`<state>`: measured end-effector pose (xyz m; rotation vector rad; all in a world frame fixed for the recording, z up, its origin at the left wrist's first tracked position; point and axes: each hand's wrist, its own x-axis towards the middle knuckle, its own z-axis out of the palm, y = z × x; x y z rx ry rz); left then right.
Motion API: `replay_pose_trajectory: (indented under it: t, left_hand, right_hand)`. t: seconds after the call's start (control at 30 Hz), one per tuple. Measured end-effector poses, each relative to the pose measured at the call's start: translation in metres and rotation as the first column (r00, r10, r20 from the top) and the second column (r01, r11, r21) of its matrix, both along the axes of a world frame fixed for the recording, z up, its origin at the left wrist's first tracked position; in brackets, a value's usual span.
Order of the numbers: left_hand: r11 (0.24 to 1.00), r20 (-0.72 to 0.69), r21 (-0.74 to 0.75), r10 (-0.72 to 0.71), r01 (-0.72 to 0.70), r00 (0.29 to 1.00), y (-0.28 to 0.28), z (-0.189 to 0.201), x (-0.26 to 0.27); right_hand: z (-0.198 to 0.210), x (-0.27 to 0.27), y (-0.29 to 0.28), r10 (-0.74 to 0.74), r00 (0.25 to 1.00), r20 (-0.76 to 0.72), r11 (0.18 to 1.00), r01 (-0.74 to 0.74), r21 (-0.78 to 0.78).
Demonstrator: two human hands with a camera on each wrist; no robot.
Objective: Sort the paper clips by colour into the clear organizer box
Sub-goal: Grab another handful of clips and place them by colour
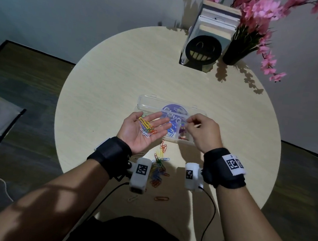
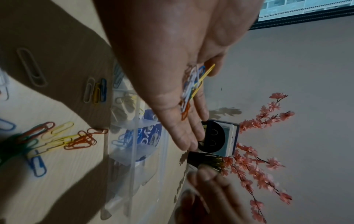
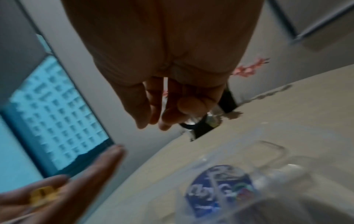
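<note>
Left hand (image 1: 141, 131), palm up and fingers flat, cradles a mixed bunch of coloured wire paper clips (image 1: 146, 128) beside the clear plastic organizer box (image 1: 170, 121) on the table; right hand (image 1: 200, 130) hovers over the box, fingertips together, contents indiscernible; best drawn singly, palm level.

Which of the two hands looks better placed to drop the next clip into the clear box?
The right hand, probably. Its fingers hover, curled together, directly above the organizer box, though I cannot tell whether they pinch a clip. The left hand lies palm up, open, serving as a tray for a mixed bunch of paper clips.
</note>
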<state>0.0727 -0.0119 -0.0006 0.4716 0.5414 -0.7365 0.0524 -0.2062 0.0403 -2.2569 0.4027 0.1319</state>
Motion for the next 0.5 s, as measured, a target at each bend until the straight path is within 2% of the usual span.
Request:
replay_pose_trajectory:
  t: [0.1,0.23,0.3,0.5]
  left_hand:
    - [1.000,0.016,0.011,0.005,-0.006,1.000,-0.004,0.005,-0.002]
    - [1.000,0.046,0.029,-0.013,0.012,0.999,-0.005,0.006,-0.005]
    - [0.998,0.062,0.055,-0.026,0.022,0.998,-0.004,0.008,-0.006]
    - [0.997,0.060,0.083,-0.013,0.008,0.998,-0.005,0.009,-0.011]
  right_hand:
    - [0.014,-0.003,0.033,0.237,0.971,0.024,0.971,-0.237,0.005]
    - [0.021,-0.006,0.064,0.509,0.856,-0.094,0.848,-0.517,-0.119]
    - [0.020,-0.008,0.073,0.534,0.832,-0.152,0.806,-0.555,-0.206]
    - [0.022,-0.012,0.085,0.501,0.837,-0.219,0.759,-0.547,-0.353]
